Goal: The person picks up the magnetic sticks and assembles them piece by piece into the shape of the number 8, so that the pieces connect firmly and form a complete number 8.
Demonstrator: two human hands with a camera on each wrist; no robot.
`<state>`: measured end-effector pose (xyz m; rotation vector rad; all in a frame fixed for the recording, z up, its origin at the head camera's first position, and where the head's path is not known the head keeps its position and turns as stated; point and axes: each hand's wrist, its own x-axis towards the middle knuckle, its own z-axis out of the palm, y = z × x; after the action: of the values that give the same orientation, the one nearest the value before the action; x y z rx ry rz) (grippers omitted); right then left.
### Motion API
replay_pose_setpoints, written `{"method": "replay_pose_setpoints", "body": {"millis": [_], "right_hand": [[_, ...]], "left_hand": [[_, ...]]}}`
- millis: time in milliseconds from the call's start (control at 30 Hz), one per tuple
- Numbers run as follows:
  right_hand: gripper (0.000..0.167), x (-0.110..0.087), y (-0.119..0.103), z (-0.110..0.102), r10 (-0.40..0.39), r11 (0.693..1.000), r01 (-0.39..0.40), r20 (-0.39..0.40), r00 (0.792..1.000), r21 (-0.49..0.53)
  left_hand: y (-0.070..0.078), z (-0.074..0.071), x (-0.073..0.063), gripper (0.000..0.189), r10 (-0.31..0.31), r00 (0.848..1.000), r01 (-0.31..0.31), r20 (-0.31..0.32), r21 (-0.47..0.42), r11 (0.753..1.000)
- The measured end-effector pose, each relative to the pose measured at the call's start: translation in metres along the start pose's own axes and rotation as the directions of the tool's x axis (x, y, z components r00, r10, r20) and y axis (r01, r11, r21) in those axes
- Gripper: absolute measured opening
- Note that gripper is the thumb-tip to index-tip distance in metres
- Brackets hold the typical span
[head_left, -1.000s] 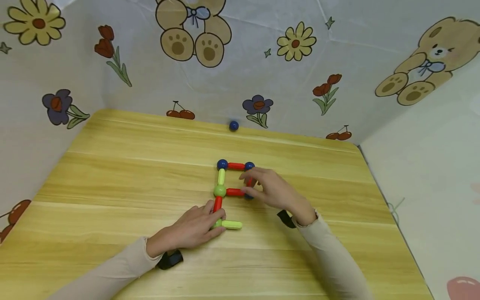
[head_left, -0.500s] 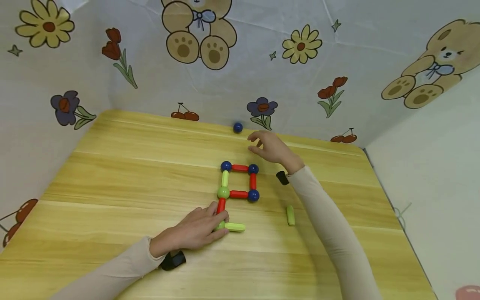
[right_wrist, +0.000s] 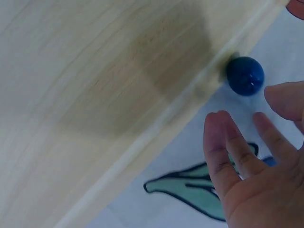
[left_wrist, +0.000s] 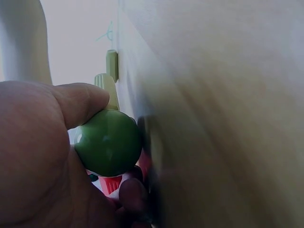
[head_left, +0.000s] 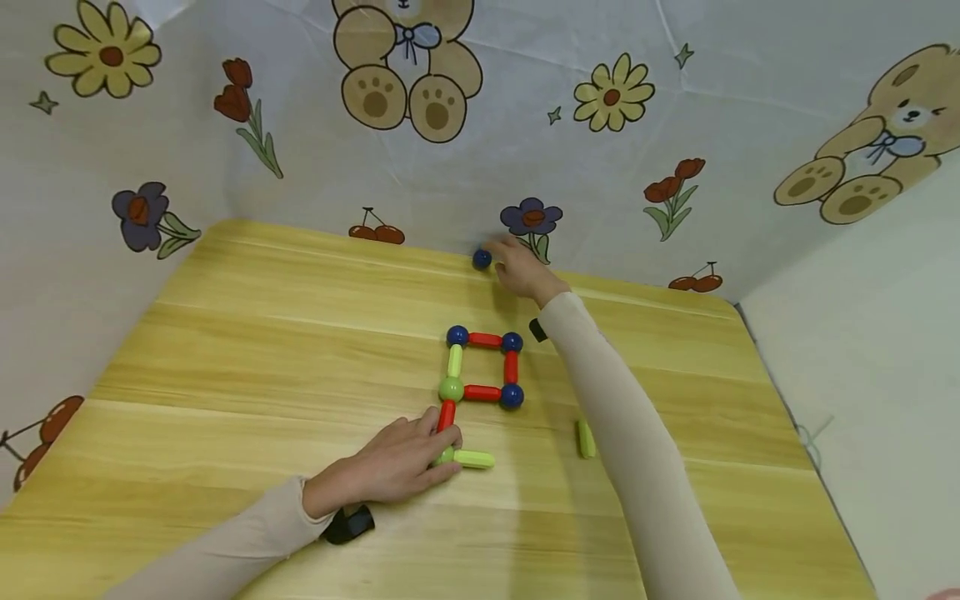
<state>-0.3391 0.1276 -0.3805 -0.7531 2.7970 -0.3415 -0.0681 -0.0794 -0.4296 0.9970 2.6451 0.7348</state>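
My left hand (head_left: pixel 405 457) grips a green magnetic ball (left_wrist: pixel 109 142) at the near end of a stick-and-ball figure, thumb on one side and fingers round the other. From that ball a light green rod (head_left: pixel 474 459) points right and a red rod (head_left: pixel 447 414) runs away from me to a second green ball (head_left: pixel 451 389). Beyond it, rods and several balls form a square, with a blue ball (head_left: pixel 512 395) at its near right corner. At the table's back edge, my right hand (head_left: pixel 521 268) reaches beside a loose blue ball (right_wrist: pixel 245 76), fingers spread and apart from it.
A loose light green rod (head_left: pixel 586 439) lies on the wooden table (head_left: pixel 247 367), right of the figure and close by the right sleeve (head_left: pixel 637 433). A patterned cloth (head_left: pixel 450 183) hangs along the back edge, right behind the loose blue ball.
My right hand has left the square's right side and moved back to the loose blue ball, uncovering the light green rod. The left hand keeps its hold on the green ball.
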Motion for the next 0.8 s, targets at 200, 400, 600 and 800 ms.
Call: {"method": "replay_pose_setpoints", "body": {"millis": [200, 400, 600, 800], "right_hand": [[0.048, 0.0, 0.006, 0.007, -0.018, 1.0, 0.018, 0.001, 1.0, 0.003], [0.034, -0.008, 0.015, 0.014, -0.064, 0.997, 0.063, -0.041, 0.997, -0.044], [0.034, -0.042, 0.02, 0.013, -0.048, 0.998, 0.052, -0.087, 0.995, 0.046], [0.037, -0.106, 0.009, 0.012, -0.137, 0.976, 0.163, -0.17, 0.976, 0.146]], "left_hand": [[0.004, 0.003, 0.004, 0.019, 0.017, 1.0, -0.017, 0.01, -0.001, 1.0], [0.005, 0.001, 0.005, 0.019, 0.004, 1.0, -0.004, 0.019, -0.004, 1.0], [0.003, 0.002, 0.002, 0.02, -0.005, 1.0, 0.005, 0.012, -0.009, 1.0], [0.001, 0.003, 0.001, 0.019, -0.012, 1.0, 0.012, 0.005, -0.011, 1.0]]}}
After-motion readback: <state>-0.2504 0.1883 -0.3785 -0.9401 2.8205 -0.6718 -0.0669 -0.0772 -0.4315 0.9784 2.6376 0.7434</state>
